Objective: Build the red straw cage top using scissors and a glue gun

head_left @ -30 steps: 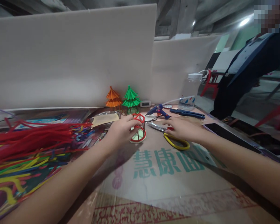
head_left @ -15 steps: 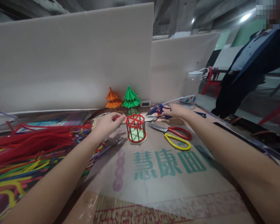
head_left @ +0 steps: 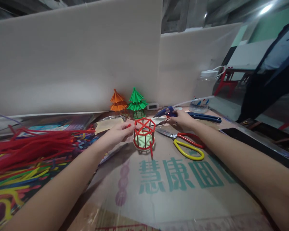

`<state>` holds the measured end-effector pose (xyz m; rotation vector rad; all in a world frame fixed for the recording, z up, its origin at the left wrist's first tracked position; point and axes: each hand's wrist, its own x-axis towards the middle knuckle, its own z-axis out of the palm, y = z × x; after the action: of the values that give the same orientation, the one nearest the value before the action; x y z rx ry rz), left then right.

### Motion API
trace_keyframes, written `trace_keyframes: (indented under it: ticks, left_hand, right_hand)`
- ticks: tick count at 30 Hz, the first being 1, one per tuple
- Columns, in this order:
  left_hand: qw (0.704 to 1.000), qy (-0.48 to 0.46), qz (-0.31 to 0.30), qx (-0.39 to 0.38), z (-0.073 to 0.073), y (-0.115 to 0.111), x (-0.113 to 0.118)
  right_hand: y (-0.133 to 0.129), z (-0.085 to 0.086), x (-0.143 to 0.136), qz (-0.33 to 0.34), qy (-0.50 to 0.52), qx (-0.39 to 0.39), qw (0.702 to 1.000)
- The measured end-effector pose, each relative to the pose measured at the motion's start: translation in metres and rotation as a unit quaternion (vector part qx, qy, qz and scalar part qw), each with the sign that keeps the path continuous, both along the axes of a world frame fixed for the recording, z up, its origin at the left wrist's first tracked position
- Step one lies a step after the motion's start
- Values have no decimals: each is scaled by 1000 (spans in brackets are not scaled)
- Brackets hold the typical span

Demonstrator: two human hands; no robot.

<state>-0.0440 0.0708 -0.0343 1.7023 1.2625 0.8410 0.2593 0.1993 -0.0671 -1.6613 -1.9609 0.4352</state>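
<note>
My left hand [head_left: 120,134] is closed with thumb and fingers pinched on a small red piece [head_left: 128,125], and its fingertips are at the left side of a cage-like frame [head_left: 144,134]. This frame has red rings, dark upright sticks and a pale green base. A short red strip [head_left: 151,150] points down from its front; whether it is attached I cannot tell. My right hand [head_left: 181,118] is closed round the back of a blue glue gun [head_left: 164,111], whose nozzle points left. Part of the grip is hidden by the fingers. Scissors [head_left: 189,149] with red and yellow handles lie below.
Orange [head_left: 117,102] and green [head_left: 136,101] pagoda-like models stand by the white partition [head_left: 74,64]. Red and coloured strips [head_left: 38,144] pile up at left. Blue-handled pliers [head_left: 204,117], a water bottle [head_left: 202,93] and a dark phone-like slab [head_left: 252,144] are at right. A person [head_left: 269,70] stands beyond.
My left hand has come closer to the red frame. A red strip now shows at the frame's front. The view has shifted slightly, and the person at right is farther toward the edge.
</note>
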Motion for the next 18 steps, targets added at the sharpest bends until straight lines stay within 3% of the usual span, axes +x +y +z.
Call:
trace_keyframes:
  ticks: [4,7,11,15,18]
  left_hand:
    - [995,34,-66,69,12,-6,-7]
    - [984,101,-70,126,21,-16,-8]
    - [981,149,-38,115,23,-24,-5]
    - [983,153,-9,99,15,-21,-5]
    - [981,154,-21,118,13,-16,-7]
  right_hand:
    - [-11,8,9,1,45,7,999]
    - [-27,20,12,27,103,18,994]
    - [-57,47,4,179,285,38,941]
    - [-85,64,-6,282,223,17,933]
    - [-99,65,-10,294,177,-34,939]
